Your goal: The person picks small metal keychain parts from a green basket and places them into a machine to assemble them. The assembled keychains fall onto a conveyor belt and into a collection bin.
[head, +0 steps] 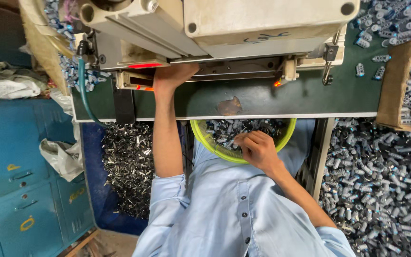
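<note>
Two hands work here: our left hand (172, 76) reaches under the cream-coloured machine (224, 28) at the back of the green worktable (310, 97), its fingers hidden, so we cannot tell whether it grips anything. Our right hand (258, 150) is curled, fingers down, among the small metal parts (243, 129) in the yellow-green basket (200, 138) on our lap; whether it has one pinched is unclear. We judge these parts light, stiff and somewhat slippery, best taken between fingertips across the body. Heaps of like parts (381, 181) lie to the right, silvery clips (127, 162) to the left, a cardboard box (398, 85) at the table's right edge. The table edge overhangs the basket.
</note>
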{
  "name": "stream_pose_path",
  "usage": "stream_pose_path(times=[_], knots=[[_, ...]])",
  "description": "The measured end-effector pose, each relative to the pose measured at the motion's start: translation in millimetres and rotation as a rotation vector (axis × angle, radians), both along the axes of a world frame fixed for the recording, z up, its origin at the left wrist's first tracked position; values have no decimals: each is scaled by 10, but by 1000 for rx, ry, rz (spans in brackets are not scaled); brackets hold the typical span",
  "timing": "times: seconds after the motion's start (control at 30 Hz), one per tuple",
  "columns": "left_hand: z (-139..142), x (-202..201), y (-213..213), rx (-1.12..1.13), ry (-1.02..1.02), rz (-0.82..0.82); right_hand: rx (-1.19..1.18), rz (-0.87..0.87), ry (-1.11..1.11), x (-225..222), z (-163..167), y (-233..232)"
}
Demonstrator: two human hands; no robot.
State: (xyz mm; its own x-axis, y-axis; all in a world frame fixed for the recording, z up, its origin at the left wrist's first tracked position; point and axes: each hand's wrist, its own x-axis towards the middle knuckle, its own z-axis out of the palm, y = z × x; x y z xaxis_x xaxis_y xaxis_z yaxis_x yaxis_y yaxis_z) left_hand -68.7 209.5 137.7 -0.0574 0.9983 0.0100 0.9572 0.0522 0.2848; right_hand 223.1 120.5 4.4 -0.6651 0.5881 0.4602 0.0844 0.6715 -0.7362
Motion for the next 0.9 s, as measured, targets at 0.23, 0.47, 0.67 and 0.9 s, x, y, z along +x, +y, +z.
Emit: stream_pose_path(times=[0.23, 0.47, 0.67, 0.9], knots=[[-27, 269, -97, 394, -282, 194, 7, -20, 45, 69, 44, 85], [-259, 595, -1058, 460, -808, 352, -53, -17, -26, 178, 61, 113], [-655, 846, -2008, 366, -846, 706, -39, 123, -54, 176, 86, 100], [-990, 817, -2765, 518, -696, 884, 3, 101, -200, -53, 125, 73]])
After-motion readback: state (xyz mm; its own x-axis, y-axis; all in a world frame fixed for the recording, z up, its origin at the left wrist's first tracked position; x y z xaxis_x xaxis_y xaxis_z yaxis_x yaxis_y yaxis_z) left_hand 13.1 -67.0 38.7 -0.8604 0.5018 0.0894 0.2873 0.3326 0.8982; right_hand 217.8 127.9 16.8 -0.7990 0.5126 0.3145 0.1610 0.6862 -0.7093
